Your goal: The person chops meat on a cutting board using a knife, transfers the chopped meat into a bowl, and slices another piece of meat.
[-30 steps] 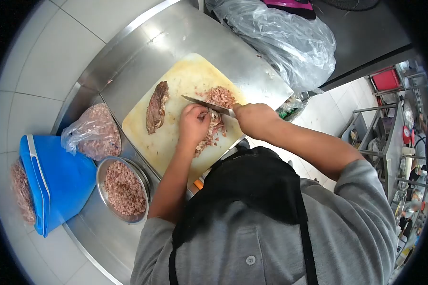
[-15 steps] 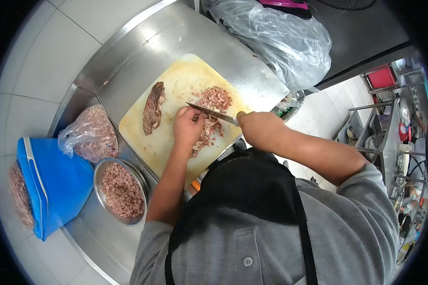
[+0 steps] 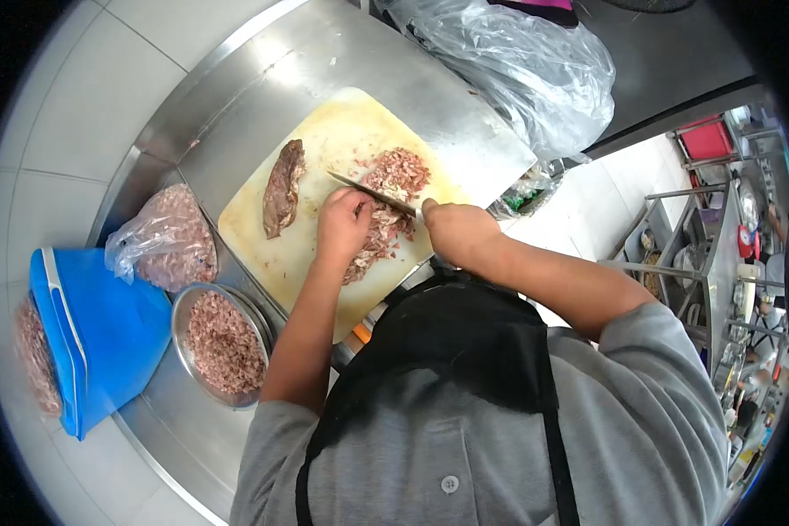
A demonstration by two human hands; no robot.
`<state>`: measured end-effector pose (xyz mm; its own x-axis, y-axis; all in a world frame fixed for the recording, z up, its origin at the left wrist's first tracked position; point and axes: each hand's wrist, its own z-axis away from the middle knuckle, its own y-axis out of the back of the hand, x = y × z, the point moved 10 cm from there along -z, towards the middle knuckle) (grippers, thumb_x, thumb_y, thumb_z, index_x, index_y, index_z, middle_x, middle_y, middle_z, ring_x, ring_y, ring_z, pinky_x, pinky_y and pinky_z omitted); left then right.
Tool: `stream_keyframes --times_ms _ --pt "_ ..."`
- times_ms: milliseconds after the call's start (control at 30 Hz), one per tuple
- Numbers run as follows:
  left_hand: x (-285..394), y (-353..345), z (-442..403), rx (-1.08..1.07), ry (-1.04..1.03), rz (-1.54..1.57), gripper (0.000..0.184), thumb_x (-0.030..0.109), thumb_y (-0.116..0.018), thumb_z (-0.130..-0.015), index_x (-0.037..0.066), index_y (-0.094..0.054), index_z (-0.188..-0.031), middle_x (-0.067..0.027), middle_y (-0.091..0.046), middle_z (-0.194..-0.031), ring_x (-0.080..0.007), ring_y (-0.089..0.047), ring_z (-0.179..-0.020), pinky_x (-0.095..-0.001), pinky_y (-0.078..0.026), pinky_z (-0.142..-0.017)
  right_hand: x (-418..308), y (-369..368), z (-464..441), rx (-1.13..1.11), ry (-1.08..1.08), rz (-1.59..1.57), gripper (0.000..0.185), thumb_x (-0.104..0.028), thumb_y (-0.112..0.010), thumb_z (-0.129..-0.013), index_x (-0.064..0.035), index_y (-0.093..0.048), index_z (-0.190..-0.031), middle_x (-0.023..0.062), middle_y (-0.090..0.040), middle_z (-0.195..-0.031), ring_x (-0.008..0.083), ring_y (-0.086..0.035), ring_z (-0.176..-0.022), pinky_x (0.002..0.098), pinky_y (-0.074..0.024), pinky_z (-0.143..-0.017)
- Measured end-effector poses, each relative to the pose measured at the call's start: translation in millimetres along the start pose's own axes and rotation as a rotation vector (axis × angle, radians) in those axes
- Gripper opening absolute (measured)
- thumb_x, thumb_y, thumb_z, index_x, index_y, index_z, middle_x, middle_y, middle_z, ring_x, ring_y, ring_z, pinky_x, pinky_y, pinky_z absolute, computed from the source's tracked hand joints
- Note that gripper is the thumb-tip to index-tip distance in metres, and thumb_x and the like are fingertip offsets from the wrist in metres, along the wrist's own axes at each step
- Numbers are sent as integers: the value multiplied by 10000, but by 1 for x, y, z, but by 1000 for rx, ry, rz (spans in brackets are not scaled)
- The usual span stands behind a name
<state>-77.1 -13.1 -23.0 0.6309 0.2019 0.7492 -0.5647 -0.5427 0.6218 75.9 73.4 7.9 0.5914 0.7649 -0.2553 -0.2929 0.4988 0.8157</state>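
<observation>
On a yellowed cutting board [image 3: 324, 123] lies chopped meat [image 3: 399, 175] in a loose heap. My right hand [image 3: 458, 232] is wrapped round the handle of a knife [image 3: 373, 191], whose blade lies across the meat and points up-left. Bent and pressed together, the fingers of my left hand [image 3: 342, 226] hold down meat pieces [image 3: 379, 237] right beside the blade. An uncut brown chunk of meat [image 3: 283, 188] rests on the board to the left of my left hand, apart from it.
Left of the board stand a metal bowl of chopped meat [image 3: 223, 342], a plastic bag of meat [image 3: 180, 241] and a blue bag [image 3: 105, 342]. Clear plastic bags [image 3: 526, 70] lie at the steel counter's [image 3: 237, 114] far right. Metal shelving [image 3: 701, 254] stands further right.
The knife and my right hand have shifted slightly left, with the blade now closer over my left fingers. My left hand has moved a little left. The meat chunk stays in place on the board.
</observation>
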Motion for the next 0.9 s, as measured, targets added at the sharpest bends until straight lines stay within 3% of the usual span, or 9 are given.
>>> stream_keyframes --times_ms 167,233,367,500,600,733,833,900 --pt "-1 6 2 46 -4 0 84 84 -709 -820 14 -712 -868 -152 -671 -912 -350 -647 -907 -408 -527 -828 -2 37 44 -84 2 49 220 -87 -540 -917 3 -610 -1105 224 -722 -1020 374 -720 -958 478 -568 -831" --pt "-10 0 6 5 61 26 85 86 -710 -820 15 -712 -867 -150 -671 -915 -348 -646 -906 -408 -527 -828 -7 17 34 -29 21 -19 211 -112 -538 -929 0 -604 -1095 231 -723 -993 381 -722 -938 487 -570 -815" --pt "1 0 1 22 -32 -23 74 78 -706 -817 16 -716 -857 -151 -671 -918 -349 -646 -905 -410 -529 -818 -10 -3 0 26 12 -32 231 -71 -514 -908 11 -572 -1116 232 -721 -977 392 -716 -930 494 -565 -784" --pt "3 5 5 27 -10 0 69 68 -697 -816 10 -712 -849 -155 -668 -918 -354 -645 -904 -416 -528 -814 -16 34 25 -84 56 91 236 -118 -501 -959 -18 -608 -1144 209 -730 -1036 365 -723 -966 450 -575 -822" --pt "0 1 6 -25 17 -36 76 71 -698 -818 4 -706 -852 -154 -668 -925 -354 -645 -904 -419 -527 -811 -9 16 38 -112 33 45 240 -121 -495 -964 -12 -599 -1151 210 -730 -1040 361 -723 -967 450 -574 -819" --pt "-1 1 12 -12 0 -53 73 73 -707 -812 6 -703 -841 -147 -669 -899 -353 -645 -872 -416 -527 -798 -10 -4 12 7 17 -60 235 -91 -490 -932 6 -560 -1134 232 -719 -983 404 -711 -935 478 -566 -802" --pt "5 -4 12 -88 -9 -61 232 164 -762 -799 3 -706 -957 -170 -661 -1022 -364 -631 -983 -428 -515 -875 7 -3 2 -3 17 -85 256 -172 -513 -972 13 -572 -1138 235 -717 -1023 400 -698 -988 486 -547 -869" --pt "21 -2 26 16 -20 -178 522 305 -814 -775 -24 -658 -1149 -202 -607 -1184 -388 -568 -1141 -459 -465 -993 23 0 -2 23 16 -130 334 -272 -546 -993 21 -596 -1145 243 -709 -1058 394 -675 -1056 492 -517 -928"
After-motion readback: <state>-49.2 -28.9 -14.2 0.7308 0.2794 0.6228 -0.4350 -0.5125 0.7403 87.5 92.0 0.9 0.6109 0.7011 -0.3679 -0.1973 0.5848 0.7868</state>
